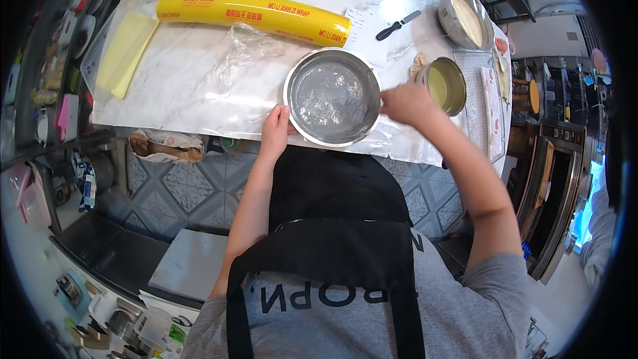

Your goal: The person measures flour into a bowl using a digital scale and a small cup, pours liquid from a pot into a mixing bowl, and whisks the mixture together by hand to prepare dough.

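Note:
A round stainless steel bowl (333, 97) stands at the table's near edge, right in front of me. Its grey inside shows bright, wrinkled glints; whether that is clear film or a wet surface I cannot tell. My left hand (275, 127) holds the bowl's left side, thumb up along the wall. On the opposite side my right hand (403, 102) has its curled fingers pinched at the rim, fingertips partly hidden. Crumpled clear plastic film (244, 55) lies left of the bowl. Behind it stretches a long yellow roll of plastic wrap (249, 16).
At right stand a metal pot of yellowish liquid (448, 87), a bowl of pale batter or dough (463, 17) and a wire rack (471, 80). A black-handled spatula (398, 26) lies beside a paper sheet (364, 35). Yellow sheets (127, 55) lie at left.

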Demonstrator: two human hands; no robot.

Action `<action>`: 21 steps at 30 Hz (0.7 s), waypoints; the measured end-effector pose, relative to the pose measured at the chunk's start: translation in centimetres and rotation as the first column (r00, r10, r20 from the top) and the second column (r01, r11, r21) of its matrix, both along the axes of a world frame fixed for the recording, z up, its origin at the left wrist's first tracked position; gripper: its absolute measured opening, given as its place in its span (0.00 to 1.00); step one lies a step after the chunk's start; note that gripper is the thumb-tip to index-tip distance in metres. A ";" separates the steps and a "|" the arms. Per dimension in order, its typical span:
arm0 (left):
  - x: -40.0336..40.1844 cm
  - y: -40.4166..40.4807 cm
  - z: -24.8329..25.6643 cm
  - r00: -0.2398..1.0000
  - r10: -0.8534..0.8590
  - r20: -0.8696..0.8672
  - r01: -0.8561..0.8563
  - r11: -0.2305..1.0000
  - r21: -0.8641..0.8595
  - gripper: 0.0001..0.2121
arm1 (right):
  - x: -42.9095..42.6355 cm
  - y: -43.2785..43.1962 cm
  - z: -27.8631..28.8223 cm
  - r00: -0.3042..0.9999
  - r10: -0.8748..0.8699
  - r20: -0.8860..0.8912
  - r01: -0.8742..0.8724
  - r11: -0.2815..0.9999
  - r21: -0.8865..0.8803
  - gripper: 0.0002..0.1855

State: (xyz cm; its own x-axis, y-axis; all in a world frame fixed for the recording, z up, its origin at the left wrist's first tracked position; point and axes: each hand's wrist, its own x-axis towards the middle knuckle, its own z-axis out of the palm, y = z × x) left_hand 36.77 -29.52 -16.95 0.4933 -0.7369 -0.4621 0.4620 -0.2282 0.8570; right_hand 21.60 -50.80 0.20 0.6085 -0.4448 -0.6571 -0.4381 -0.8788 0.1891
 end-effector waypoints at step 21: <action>2.0 1.2 -1.7 0.983 -0.104 0.153 0.100 0.995 0.028 0.14 | -4.2 4.3 -5.5 0.851 -0.423 0.311 0.381 0.905 0.189 0.15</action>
